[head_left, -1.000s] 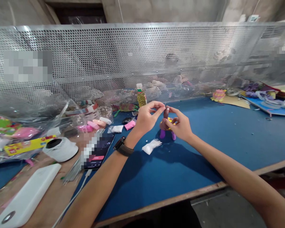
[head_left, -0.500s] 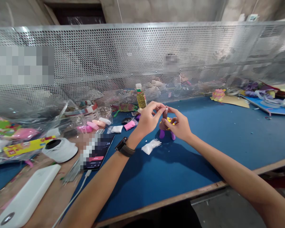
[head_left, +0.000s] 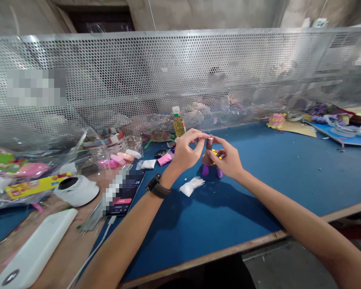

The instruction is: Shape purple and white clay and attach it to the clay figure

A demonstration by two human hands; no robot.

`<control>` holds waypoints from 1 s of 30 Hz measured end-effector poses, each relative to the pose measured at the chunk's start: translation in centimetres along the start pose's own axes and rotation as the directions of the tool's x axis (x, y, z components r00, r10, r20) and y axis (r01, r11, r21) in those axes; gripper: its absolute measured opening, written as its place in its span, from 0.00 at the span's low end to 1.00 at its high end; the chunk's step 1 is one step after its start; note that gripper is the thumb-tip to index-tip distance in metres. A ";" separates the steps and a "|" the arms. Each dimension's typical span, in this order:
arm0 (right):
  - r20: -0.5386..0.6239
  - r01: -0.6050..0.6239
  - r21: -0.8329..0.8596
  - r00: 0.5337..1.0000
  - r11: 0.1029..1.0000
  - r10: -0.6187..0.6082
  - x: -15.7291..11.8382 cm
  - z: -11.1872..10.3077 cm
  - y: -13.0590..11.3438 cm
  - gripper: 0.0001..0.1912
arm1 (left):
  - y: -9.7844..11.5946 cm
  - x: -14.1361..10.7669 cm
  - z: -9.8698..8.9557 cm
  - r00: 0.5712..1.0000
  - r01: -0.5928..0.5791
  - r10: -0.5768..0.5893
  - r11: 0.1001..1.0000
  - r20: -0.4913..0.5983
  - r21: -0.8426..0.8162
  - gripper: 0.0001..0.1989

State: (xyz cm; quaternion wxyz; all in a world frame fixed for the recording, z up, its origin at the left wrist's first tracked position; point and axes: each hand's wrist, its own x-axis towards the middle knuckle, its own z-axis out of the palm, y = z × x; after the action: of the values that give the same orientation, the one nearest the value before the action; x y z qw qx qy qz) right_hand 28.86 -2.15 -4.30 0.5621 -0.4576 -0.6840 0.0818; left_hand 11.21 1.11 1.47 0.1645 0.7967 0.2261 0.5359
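Note:
A small clay figure with a brown body [head_left: 207,159], yellow on its back and purple legs stands on the blue mat [head_left: 258,160]. My right hand [head_left: 227,158] grips its upright brown part between thumb and fingers. At the top of that part, my left hand [head_left: 188,149] pinches a tiny white piece [head_left: 211,139] with thumb and forefinger. Just in front lies a clear packet of white clay [head_left: 191,186]. Fingers cover part of the figure.
Behind my left hand stands a bottle of yellow liquid [head_left: 179,123]. A phone [head_left: 128,194] with a cable, small clay packets [head_left: 164,159] and a white power bank [head_left: 37,249] lie left. A perforated metal screen [head_left: 168,72] runs along the back.
My left thumb has drawn slightly back to the left and down from the white piece. My right hand and the figure have hardly moved.

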 end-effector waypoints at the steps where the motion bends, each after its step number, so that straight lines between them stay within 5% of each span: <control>1: -0.002 0.002 -0.002 1.000 1.000 -0.002 0.0 0.0 -0.1 0.26 | 0.0 0.0 0.1 0.999 0.035 -0.036 0.999 -0.028 -0.026 0.09; 5: 0.001 0.006 0.003 1.000 1.000 -0.006 0.0 0.0 -0.2 0.25 | -0.2 0.0 1.1 0.952 0.252 -0.276 0.952 -0.129 -0.175 0.08; 8: 0.002 0.005 0.005 1.000 1.000 -0.005 0.0 0.0 -0.1 0.25 | -0.1 0.1 1.7 0.923 0.342 -0.373 0.906 -0.090 -0.251 0.12; 21: 0.006 0.004 0.000 1.000 1.000 -0.004 0.0 -0.1 -0.4 0.24 | -0.2 0.2 1.5 0.888 0.431 -0.459 0.808 0.030 -0.402 0.10; 30: 0.008 -0.005 0.004 1.000 1.000 0.005 -0.1 0.1 0.2 0.23 | -1.6 -0.5 1.3 0.807 0.587 -0.520 0.655 0.280 -0.476 0.14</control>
State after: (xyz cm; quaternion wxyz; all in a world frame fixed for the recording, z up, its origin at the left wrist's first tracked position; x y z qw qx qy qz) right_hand 28.90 -2.07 -4.54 0.5601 -0.4578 -0.6850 0.0866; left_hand 11.96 2.21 -0.18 0.5509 0.6397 0.2870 0.4526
